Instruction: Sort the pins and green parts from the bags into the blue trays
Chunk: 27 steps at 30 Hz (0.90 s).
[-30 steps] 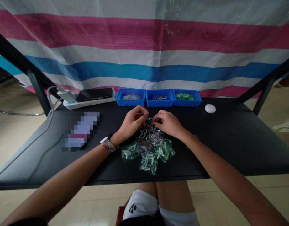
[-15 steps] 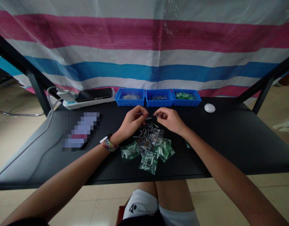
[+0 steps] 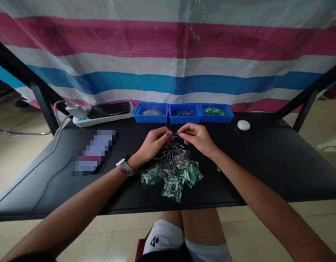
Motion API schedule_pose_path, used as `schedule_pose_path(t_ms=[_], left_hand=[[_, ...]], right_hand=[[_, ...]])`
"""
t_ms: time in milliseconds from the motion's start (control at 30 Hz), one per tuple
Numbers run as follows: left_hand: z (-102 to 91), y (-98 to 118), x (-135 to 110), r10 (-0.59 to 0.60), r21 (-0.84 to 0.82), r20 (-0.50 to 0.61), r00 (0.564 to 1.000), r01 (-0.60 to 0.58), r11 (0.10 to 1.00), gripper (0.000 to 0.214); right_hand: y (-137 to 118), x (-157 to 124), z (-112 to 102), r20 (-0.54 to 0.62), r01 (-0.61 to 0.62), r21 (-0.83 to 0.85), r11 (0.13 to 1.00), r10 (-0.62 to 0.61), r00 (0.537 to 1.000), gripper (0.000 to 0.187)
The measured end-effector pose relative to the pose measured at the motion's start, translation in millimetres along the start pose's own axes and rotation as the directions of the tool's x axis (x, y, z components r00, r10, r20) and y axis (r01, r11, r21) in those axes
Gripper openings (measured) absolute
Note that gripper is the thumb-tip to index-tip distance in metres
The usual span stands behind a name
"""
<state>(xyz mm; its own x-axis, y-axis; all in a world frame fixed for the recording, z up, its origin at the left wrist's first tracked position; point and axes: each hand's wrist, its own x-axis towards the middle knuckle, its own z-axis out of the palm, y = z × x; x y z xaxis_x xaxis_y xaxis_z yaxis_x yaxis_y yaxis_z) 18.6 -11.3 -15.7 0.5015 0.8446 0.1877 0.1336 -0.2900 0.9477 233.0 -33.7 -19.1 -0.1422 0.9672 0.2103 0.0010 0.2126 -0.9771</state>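
My left hand (image 3: 155, 143) is closed in a pinch, thumb against forefinger. Facing it, my right hand (image 3: 197, 138) pinches too. Between the two sets of fingertips runs a thin metal pin (image 3: 175, 135); my fingers cover its ends. Just below lies a loose pile of similar metal pins (image 3: 170, 153), partly hidden by my left fingers. Several small clear and green plastic packets (image 3: 172, 187) with slim parts inside overlap in front of the pile.
Three blue bins stand at the back: one with pale small parts (image 3: 151, 118), one with metal pins (image 3: 185, 119), one with green packets (image 3: 217, 118). A power strip (image 3: 108, 119) carries a dark phone (image 3: 109, 109). A blurred-out phone (image 3: 95, 153) lies left, a white rounded object (image 3: 243, 125) right.
My hands have come closer together, the right moving slightly left. A thin metal pin now bridges their fingertips. The packets and bins have stayed put.
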Motion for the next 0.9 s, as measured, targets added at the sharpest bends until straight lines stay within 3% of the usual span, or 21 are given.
schedule_pose_path(t_ms=[433, 600, 900], left_hand=[[4.4, 5.0, -0.9, 0.071, -0.053, -0.087, 0.994, -0.075, 0.996, 0.023], [3.9, 5.0, -0.2, 0.085, -0.043, -0.105, 0.991, -0.09, 0.995, 0.023], [-1.7, 4.0, 0.6, -0.023, -0.047, -0.088, 0.996, 0.019, 0.999, 0.035]], right_hand=[[1.6, 0.7, -0.8, 0.009, -0.171, 0.07, 0.983, 0.171, 0.985, 0.045], [1.5, 0.4, 0.7, 0.009, -0.115, 0.054, 0.992, 0.115, 0.993, 0.04], [-0.4, 0.4, 0.7, -0.062, 0.003, 0.017, 1.0, -0.002, 0.998, 0.031]])
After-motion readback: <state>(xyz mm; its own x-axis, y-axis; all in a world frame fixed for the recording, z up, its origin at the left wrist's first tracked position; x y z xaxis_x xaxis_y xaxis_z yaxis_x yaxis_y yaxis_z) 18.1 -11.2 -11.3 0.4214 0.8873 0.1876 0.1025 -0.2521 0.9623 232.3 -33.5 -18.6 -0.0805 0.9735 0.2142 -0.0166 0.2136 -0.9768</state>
